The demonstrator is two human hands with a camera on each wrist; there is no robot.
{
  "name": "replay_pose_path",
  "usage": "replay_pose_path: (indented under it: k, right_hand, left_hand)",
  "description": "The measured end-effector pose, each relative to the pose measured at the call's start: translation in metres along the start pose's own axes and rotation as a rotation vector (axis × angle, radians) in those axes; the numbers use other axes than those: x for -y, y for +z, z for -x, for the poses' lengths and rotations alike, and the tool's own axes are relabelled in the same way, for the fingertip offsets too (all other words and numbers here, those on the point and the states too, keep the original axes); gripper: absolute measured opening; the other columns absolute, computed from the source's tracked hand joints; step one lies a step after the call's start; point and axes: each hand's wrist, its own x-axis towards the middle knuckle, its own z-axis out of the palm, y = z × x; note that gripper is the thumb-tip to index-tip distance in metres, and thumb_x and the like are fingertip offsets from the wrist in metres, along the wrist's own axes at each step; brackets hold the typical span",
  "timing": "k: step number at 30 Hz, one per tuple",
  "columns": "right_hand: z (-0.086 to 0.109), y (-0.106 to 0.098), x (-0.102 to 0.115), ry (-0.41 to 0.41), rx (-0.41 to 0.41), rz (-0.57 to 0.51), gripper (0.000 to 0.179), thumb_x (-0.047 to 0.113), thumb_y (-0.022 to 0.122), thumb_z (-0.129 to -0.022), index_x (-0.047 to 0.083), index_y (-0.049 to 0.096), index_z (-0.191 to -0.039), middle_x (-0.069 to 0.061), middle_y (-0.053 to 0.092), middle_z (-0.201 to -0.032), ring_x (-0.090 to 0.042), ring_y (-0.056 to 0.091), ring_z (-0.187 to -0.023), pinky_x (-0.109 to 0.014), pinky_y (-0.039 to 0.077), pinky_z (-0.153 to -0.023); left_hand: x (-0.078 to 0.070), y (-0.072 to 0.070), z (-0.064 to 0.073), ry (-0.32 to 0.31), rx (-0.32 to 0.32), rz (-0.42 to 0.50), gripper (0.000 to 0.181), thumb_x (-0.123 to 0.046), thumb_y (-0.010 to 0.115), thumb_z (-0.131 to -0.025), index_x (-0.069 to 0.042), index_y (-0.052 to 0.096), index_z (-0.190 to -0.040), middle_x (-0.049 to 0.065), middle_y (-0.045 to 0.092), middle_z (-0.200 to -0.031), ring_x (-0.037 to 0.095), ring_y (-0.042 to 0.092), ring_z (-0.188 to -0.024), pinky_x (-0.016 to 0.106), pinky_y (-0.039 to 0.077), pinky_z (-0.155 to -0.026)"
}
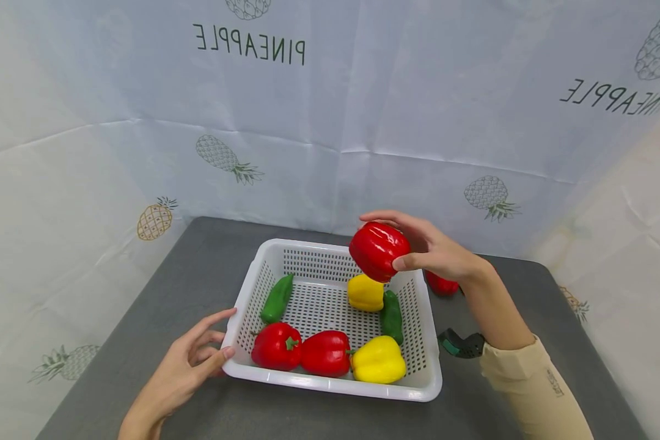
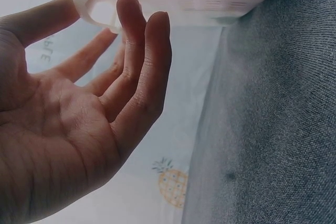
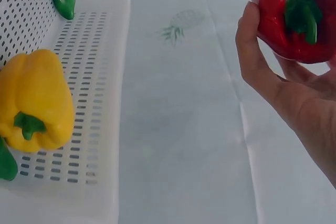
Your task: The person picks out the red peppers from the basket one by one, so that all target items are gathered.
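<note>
My right hand (image 1: 426, 247) holds a red bell pepper (image 1: 379, 250) above the back right of a white perforated basket (image 1: 330, 383); its green stem shows in the right wrist view. My left hand (image 1: 184, 360) is at the basket's left side, thumb and forefinger tips touching the rim and the other fingers loosely bent. In the basket, two red bell peppers (image 1: 326, 353) and a yellow bell pepper (image 1: 378, 360) line the front. Another yellow bell pepper (image 1: 365, 293) lies farther back, beside a green pepper (image 1: 392, 318). A second green pepper (image 1: 277, 298) lies at the left.
Another red pepper (image 1: 442, 284) lies on the dark grey table (image 1: 214, 263), right of the basket and partly hidden by my right arm. A small dark device (image 1: 462, 344) shows beside my right wrist. Pale pineapple-print cloth (image 1: 330, 104) stands around the table.
</note>
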Motion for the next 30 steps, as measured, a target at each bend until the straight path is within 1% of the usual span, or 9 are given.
replay_pose_path:
  k: [4, 11, 15, 18, 21, 25, 28, 30]
  right_hand:
    - [0.011, -0.003, -0.002, -0.034, -0.062, -0.014, 0.074, 0.0, 0.07, -0.086, 0.012, 0.047, -0.156, 0.002, 0.058, -0.154, -0.023, 0.062, -0.134, -0.041, 0.065, -0.096]
    - [0.028, -0.006, -0.006, -0.049, -0.172, 0.008, 0.075, -0.005, 0.069, -0.082, 0.014, 0.048, -0.152, 0.001, 0.059, -0.148, -0.019, 0.062, -0.13, -0.037, 0.066, -0.093]
    - [0.034, -0.007, -0.009, -0.066, -0.207, 0.022, 0.079, -0.008, 0.071, -0.08, 0.009, 0.049, -0.154, 0.002, 0.06, -0.149, -0.018, 0.062, -0.131, -0.036, 0.066, -0.094]
    - [0.042, -0.006, -0.008, -0.07, -0.232, 0.018, 0.08, -0.008, 0.07, -0.08, 0.003, 0.047, -0.156, 0.002, 0.06, -0.151, -0.019, 0.061, -0.131, -0.036, 0.065, -0.094]
    - [0.049, -0.006, -0.009, -0.082, -0.265, -0.003, 0.078, -0.007, 0.065, -0.082, 0.001, 0.046, -0.157, 0.001, 0.06, -0.151, -0.019, 0.063, -0.13, -0.035, 0.065, -0.095]
    - [0.056, -0.006, -0.011, -0.142, -0.298, -0.055, 0.071, -0.009, 0.058, -0.088, 0.004, 0.046, -0.157, -0.002, 0.063, -0.148, -0.019, 0.066, -0.126, -0.033, 0.065, -0.095]
    - [0.06, -0.006, -0.013, -0.194, -0.311, -0.103, 0.064, -0.009, 0.055, -0.094, 0.003, 0.045, -0.156, -0.007, 0.066, -0.143, -0.02, 0.07, -0.121, -0.033, 0.065, -0.094]
    - [0.062, -0.005, -0.014, -0.221, -0.323, -0.124, 0.063, -0.01, 0.054, -0.095, 0.001, 0.043, -0.156, -0.01, 0.068, -0.139, -0.022, 0.072, -0.117, -0.033, 0.066, -0.092]
  left_hand:
    - [0.001, -0.004, -0.006, -0.003, 0.008, -0.002, 0.071, -0.017, 0.075, -0.103, -0.015, 0.041, -0.165, 0.022, 0.074, -0.129, 0.013, 0.077, -0.084, 0.031, 0.062, -0.075]
    - [0.002, -0.012, -0.018, 0.009, 0.025, -0.006, 0.07, -0.017, 0.074, -0.103, -0.014, 0.041, -0.165, 0.022, 0.074, -0.128, 0.014, 0.076, -0.082, 0.031, 0.062, -0.075]
    - [0.002, -0.015, -0.024, 0.009, 0.034, -0.008, 0.07, -0.016, 0.074, -0.103, -0.014, 0.041, -0.165, 0.022, 0.074, -0.127, 0.013, 0.076, -0.082, 0.031, 0.061, -0.074]
    - [0.002, -0.015, -0.023, 0.01, 0.034, -0.005, 0.07, -0.016, 0.074, -0.103, -0.013, 0.041, -0.165, 0.023, 0.074, -0.129, 0.013, 0.076, -0.083, 0.032, 0.061, -0.074]
    - [0.002, -0.014, -0.023, 0.004, 0.032, -0.008, 0.071, -0.016, 0.074, -0.103, -0.014, 0.041, -0.165, 0.023, 0.074, -0.129, 0.013, 0.076, -0.084, 0.032, 0.061, -0.075]
    - [0.002, -0.014, -0.023, -0.002, 0.026, -0.009, 0.071, -0.017, 0.075, -0.102, -0.014, 0.041, -0.165, 0.023, 0.073, -0.13, 0.014, 0.076, -0.084, 0.032, 0.062, -0.076]
    - [0.002, -0.013, -0.024, -0.004, 0.021, -0.01, 0.071, -0.017, 0.076, -0.102, -0.014, 0.042, -0.165, 0.023, 0.073, -0.131, 0.014, 0.076, -0.084, 0.032, 0.062, -0.076]
    - [0.002, -0.013, -0.024, -0.009, 0.019, -0.012, 0.072, -0.018, 0.076, -0.102, -0.014, 0.042, -0.165, 0.023, 0.073, -0.131, 0.014, 0.077, -0.084, 0.032, 0.062, -0.076]
